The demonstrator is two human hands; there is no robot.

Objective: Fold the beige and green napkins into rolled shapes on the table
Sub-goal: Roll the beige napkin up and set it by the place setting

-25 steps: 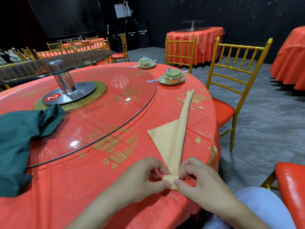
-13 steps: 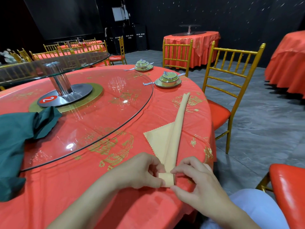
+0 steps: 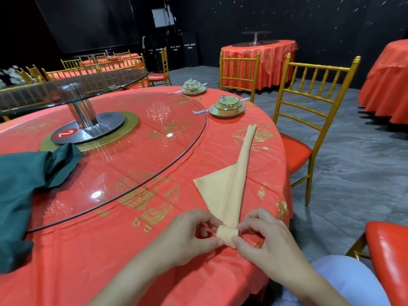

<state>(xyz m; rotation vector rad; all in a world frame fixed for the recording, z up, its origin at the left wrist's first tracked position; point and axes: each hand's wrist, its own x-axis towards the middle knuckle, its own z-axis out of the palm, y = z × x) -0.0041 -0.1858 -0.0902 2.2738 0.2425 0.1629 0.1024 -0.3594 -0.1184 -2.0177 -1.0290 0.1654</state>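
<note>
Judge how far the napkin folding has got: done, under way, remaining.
Done: the beige napkin is folded into a long strip. In hand: the left hand and right hand pinch its near end, rolled into a small coil. Left: the rest of the strip, then the green napkin, lying crumpled.

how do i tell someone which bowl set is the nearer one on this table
On the big round table with the red cloth, look just outside the right edge of the glass turntable. Two green bowls on plates sit there. Yours is the nearer bowl, just past the far tip of the beige napkin; the other bowl sits further back.
</note>
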